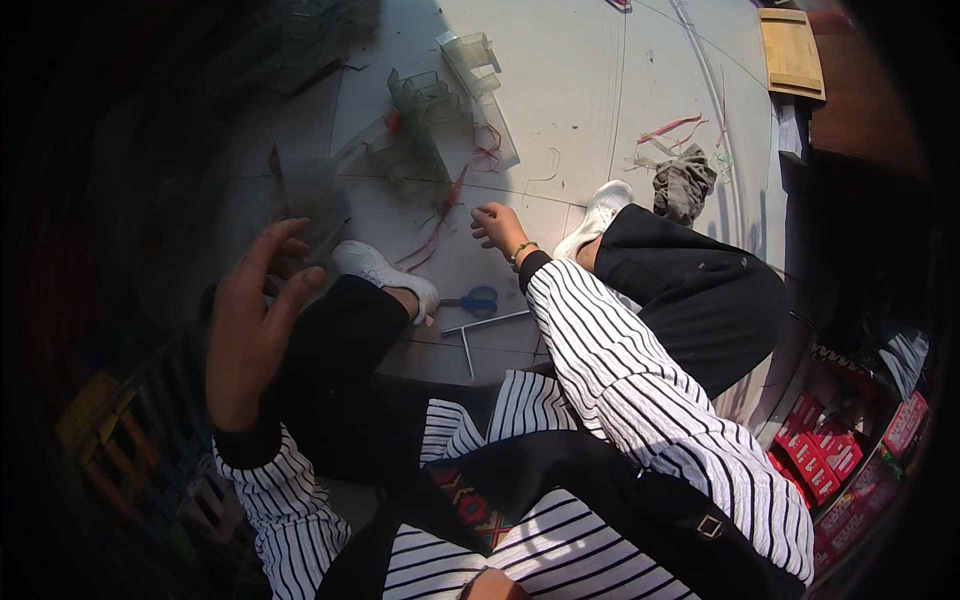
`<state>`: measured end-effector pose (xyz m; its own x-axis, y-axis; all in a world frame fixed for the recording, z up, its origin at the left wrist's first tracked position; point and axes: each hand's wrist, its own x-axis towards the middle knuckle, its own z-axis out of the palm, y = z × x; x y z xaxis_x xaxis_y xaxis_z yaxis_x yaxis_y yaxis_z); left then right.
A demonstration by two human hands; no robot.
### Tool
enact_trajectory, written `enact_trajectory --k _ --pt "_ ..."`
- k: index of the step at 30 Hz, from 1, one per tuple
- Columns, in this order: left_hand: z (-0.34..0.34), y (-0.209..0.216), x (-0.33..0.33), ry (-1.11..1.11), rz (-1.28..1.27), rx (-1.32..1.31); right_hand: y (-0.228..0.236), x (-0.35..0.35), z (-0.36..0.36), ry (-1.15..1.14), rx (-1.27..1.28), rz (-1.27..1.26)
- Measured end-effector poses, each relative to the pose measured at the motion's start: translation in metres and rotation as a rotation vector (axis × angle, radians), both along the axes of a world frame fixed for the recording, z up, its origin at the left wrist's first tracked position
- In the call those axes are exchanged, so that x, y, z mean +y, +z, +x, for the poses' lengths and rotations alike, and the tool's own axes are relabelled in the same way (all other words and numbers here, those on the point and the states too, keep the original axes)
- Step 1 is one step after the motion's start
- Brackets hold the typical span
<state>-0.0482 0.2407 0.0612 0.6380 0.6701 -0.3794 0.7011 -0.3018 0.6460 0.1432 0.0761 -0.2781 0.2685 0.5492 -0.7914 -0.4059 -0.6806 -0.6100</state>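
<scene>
My left hand (pixel 258 325) is raised at the left, above my knee. Its thumb stands away from its bent fingers, and I see nothing in its grasp. Beyond its fingertips lies a blurred, see-through greenish mass (pixel 325 215). My right hand (pixel 497 230) hangs between my shoes, its fingers loosely curled and partly apart, with nothing visible in them. A red ribbon (pixel 437 225) lies to its left on the tiles. Farther off are translucent green plastic holders (pixel 425 105) and a pale strip (pixel 490 105) with similar pieces on it.
Near my left shoe (pixel 385 275) are blue-handled scissors (pixel 482 301) and a T-shaped metal tool (pixel 466 345). A grey cloth (pixel 685 185) lies beyond my right knee. Red boxes (pixel 820 455) stand low on the right. A wooden board (pixel 791 52) is at the far right.
</scene>
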Motion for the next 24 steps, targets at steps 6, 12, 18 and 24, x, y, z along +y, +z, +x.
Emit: enact_trajectory --k 6,12,18,24 --pt "-0.007 0.003 0.003 0.018 -0.004 -0.004 0.004 0.023 0.040 0.136 -0.446 -0.009" --pt "-0.003 0.020 -0.003 -0.008 -0.006 -0.034 -0.006 0.055 0.017 0.287 -0.816 0.056" --pt "-0.005 0.027 0.001 -0.033 -0.064 -0.031 0.002 0.109 0.040 -0.210 -1.016 0.036" --pt "-0.005 0.026 0.007 0.083 -0.148 0.122 0.026 0.078 0.157 0.686 -0.280 -0.345"
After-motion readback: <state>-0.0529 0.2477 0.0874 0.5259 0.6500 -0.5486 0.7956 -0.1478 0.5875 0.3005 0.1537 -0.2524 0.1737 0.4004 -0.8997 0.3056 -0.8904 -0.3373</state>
